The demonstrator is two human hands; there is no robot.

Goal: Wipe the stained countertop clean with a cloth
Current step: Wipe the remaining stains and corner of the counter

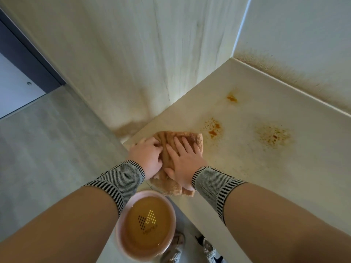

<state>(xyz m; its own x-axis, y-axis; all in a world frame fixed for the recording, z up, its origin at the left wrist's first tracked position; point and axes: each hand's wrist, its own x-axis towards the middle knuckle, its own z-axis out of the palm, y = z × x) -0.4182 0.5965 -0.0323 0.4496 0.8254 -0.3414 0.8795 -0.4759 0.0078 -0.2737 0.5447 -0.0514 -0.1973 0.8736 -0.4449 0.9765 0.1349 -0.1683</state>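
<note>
— Two hands on the cloth, near left corner of the bench. Left hand: grip bunched round the cloth's left edge. Right hand: fingers flat, pressing down.

— Stains?

— Three orange patches, all right of the cloth: nearest stain just beside it, far one beyond, widest farthest right. Right hand is nearer; I'd sweep rightward.

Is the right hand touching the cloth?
Touching. The head view shows the right hand lying flat, fingers spread, on the cloth.
</note>
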